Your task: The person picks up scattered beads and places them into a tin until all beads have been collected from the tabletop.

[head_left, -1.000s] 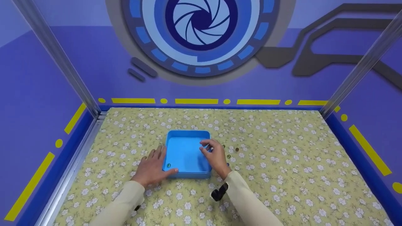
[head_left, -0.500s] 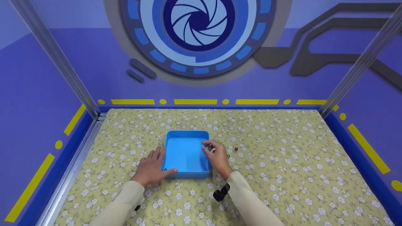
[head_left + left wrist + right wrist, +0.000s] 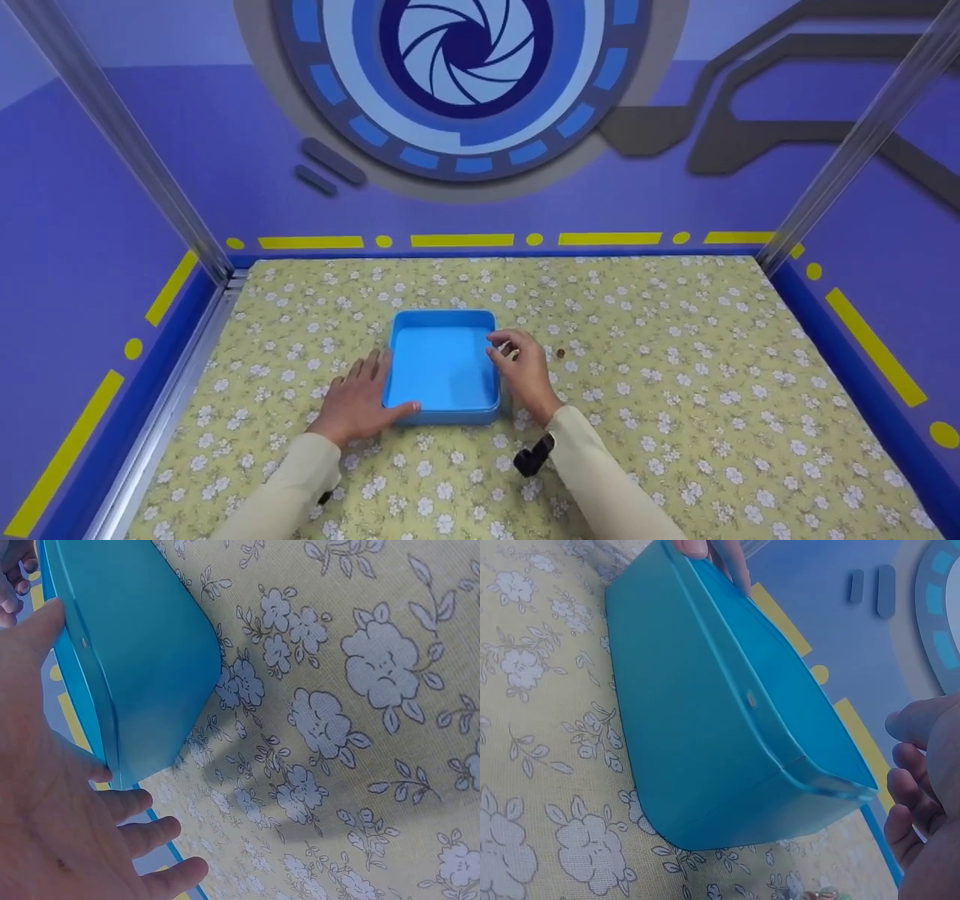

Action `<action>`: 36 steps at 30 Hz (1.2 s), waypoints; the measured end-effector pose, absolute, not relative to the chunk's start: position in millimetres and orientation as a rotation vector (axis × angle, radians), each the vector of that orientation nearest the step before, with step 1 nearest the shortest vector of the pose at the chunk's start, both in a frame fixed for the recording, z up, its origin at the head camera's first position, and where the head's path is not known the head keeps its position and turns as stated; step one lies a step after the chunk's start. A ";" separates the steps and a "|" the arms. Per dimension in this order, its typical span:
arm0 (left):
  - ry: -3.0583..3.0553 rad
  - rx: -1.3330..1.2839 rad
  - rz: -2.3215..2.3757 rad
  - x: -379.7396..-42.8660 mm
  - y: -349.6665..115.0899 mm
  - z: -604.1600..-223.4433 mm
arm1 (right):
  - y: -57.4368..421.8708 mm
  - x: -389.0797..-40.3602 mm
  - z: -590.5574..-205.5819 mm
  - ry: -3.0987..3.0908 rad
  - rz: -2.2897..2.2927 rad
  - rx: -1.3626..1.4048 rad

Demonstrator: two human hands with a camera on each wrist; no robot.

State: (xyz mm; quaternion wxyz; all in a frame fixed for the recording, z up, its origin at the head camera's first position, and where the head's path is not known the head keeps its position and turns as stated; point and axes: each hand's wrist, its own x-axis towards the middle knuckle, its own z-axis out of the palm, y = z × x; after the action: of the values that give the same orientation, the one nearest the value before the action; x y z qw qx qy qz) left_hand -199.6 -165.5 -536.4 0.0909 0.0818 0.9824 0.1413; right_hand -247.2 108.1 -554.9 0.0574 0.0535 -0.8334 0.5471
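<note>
A square, open-topped blue box (image 3: 442,367) sits on the cloth in the head view, its visible floor bare; the base of its near wall inside is hidden. My left hand (image 3: 354,401) rests along its left side, thumb on the near rim, fingers spread and fairly straight. Over the right rim hangs my right hand (image 3: 523,369), fingers loosely bent, with nothing visible between them. A brown marble (image 3: 560,353) lies on the cloth right of that hand. Several marbles (image 3: 821,894) show at the bottom edge of the right wrist view.
A yellow flowered cloth (image 3: 697,390) covers the table. Printed blue-purple panels (image 3: 150,187) stand at the back and both sides, with metal posts at the corners. A black wrist device (image 3: 534,456) is strapped to the right sleeve.
A green marble inside the box rolled toward the near left corner and out of sight. My right hand shifted slightly right, hiding the marbles beside it. My left hand stays on the box.
</note>
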 end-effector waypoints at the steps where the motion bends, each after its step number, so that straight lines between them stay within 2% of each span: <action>1: 2.915 0.242 0.426 -199.2 -165.6 -535.8 | 108.8 -247.1 -554.9 -2.525 1.658 0.167; 17: 2.923 0.267 0.440 -198.5 -167.4 -536.3 | 117.5 -247.3 -555.5 -2.529 1.706 0.053; 36: 2.942 0.289 0.389 -199.4 -165.5 -534.2 | 136.7 -248.6 -557.2 -2.500 1.690 0.111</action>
State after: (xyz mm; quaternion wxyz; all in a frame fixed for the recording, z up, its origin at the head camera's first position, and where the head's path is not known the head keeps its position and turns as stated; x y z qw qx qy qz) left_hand -199.4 -165.5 -534.2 0.0797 0.0968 0.9836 0.1299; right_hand -248.6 136.7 -557.2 0.0611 0.0366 -0.8263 0.5587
